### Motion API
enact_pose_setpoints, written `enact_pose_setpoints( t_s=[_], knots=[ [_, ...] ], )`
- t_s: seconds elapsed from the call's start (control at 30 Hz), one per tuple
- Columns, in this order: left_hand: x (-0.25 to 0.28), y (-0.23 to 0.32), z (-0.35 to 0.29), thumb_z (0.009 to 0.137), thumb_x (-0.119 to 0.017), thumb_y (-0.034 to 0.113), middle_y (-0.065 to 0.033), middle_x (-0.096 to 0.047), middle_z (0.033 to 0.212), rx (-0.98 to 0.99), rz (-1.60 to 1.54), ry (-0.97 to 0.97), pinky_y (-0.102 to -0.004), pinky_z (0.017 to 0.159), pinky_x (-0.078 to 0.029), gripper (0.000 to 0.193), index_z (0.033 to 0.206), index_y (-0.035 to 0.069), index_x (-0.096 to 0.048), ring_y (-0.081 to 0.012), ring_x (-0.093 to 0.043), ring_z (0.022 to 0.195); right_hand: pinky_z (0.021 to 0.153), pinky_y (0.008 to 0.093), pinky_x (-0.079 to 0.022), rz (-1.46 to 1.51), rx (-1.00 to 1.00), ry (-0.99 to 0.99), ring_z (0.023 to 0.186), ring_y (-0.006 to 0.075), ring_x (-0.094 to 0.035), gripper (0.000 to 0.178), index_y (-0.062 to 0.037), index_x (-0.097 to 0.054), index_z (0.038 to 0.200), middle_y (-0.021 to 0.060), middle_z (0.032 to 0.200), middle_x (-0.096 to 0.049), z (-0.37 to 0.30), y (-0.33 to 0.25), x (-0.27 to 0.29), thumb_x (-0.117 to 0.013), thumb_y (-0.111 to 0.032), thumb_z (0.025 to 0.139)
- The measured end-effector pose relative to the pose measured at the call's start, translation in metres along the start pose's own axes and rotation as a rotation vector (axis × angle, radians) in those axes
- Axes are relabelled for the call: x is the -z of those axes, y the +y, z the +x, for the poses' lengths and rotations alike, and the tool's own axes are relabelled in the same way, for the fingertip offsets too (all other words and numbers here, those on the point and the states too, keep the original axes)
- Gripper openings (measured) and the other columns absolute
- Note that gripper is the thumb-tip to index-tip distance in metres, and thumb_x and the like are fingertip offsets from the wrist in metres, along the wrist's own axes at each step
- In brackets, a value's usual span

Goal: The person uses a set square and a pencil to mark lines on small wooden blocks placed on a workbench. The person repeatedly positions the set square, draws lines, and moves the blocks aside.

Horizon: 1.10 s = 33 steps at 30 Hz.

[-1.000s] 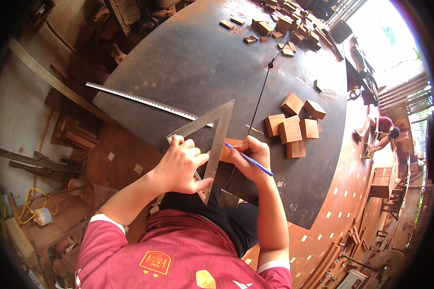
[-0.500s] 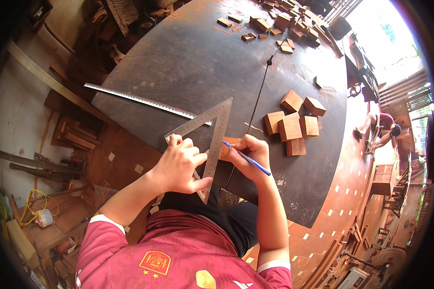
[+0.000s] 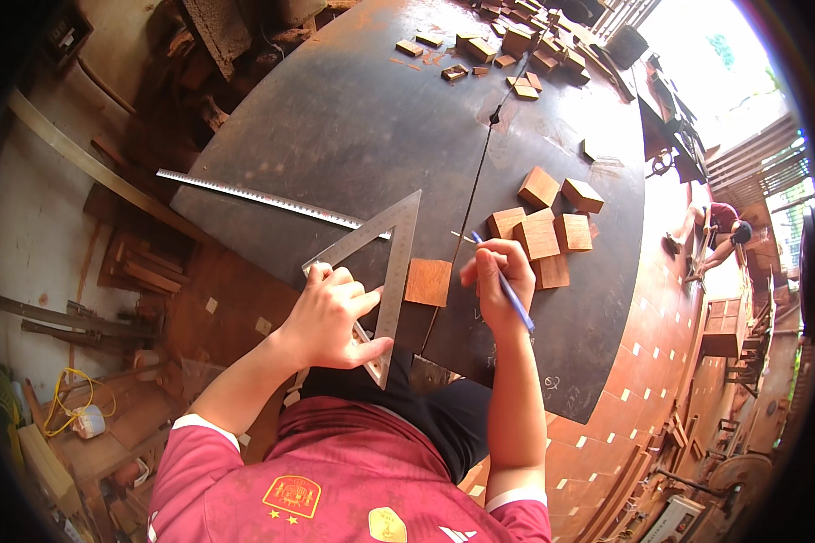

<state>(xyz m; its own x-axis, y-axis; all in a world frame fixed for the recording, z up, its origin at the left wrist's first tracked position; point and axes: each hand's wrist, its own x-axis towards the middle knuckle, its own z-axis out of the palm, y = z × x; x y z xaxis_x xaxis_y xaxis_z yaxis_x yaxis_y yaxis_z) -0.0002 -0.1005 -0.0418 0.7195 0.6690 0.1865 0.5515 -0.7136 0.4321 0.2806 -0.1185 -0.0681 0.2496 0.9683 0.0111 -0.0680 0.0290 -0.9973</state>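
Observation:
My left hand (image 3: 333,317) grips a triangular metal set square (image 3: 397,271) at the near edge of the dark tabletop, fingers curled over its left side and thumb across its lower part. Just right of the set square lies a square reddish-brown wooden block (image 3: 428,282), flat on the table. My right hand (image 3: 498,288), apart from the block, pinches a blue pen (image 3: 519,306) whose tip points up and away to the left. Several similar wooden blocks (image 3: 538,237) are heaped beyond and to the right of that hand.
A long steel ruler (image 3: 263,199) lies on the dark tabletop (image 3: 353,118) at left. Many small wood pieces (image 3: 516,41) are scattered at the far end. A seam crosses the top. Another person (image 3: 720,226) crouches on the tiled floor at far right.
My right hand has drawn back to the right from the wooden block with the pen, uncovering the block. My left hand still holds the set square in nearly the same place.

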Motion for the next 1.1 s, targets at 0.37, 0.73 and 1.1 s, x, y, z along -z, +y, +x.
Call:
enact_pose_setpoints(
  t_s=[0.37, 0.73, 1.1],
  knots=[
    [-0.002, 0.006, -0.012, 0.075, -0.081, 0.055, -0.0094, -0.065, 0.080, 0.082, 0.004, 0.055, -0.0449, 0.098, -0.034, 0.089, 0.134, -0.010, -0.065, -0.0260, -0.059, 0.091, 0.100, 0.0454, -0.055, -0.748, 0.531, -0.283, 0.116, 0.0370, -0.067, 0.074, -0.0061, -0.064, 0.128, 0.0152, 0.126, -0.070, -0.010, 0.007, 0.001, -0.099, -0.029, 0.067],
    [-0.004, 0.017, 0.002, 0.074, -0.081, 0.055, -0.0082, -0.063, 0.078, 0.029, 0.031, 0.103, -0.0449, 0.098, -0.034, 0.098, 0.144, -0.010, -0.058, -0.0255, -0.058, 0.087, 0.067, 0.0279, -0.058, -0.492, 0.367, -0.178, 0.085, 0.0125, -0.071, 0.044, -0.0037, -0.068, 0.124, 0.0095, 0.101, -0.074, -0.016, -0.006, -0.004, -0.081, -0.003, 0.083],
    [-0.017, 0.027, 0.013, 0.074, -0.080, 0.055, -0.0083, -0.062, 0.079, -0.004, 0.062, 0.012, -0.0450, 0.097, -0.034, 0.100, 0.149, -0.006, -0.055, -0.0253, -0.059, 0.086, 0.062, 0.0245, -0.050, -0.155, 0.013, -0.056, 0.068, 0.0072, -0.063, 0.014, 0.0013, -0.075, 0.106, 0.0038, 0.077, -0.070, -0.017, -0.005, 0.007, -0.071, -0.012, 0.101]
  ],
)
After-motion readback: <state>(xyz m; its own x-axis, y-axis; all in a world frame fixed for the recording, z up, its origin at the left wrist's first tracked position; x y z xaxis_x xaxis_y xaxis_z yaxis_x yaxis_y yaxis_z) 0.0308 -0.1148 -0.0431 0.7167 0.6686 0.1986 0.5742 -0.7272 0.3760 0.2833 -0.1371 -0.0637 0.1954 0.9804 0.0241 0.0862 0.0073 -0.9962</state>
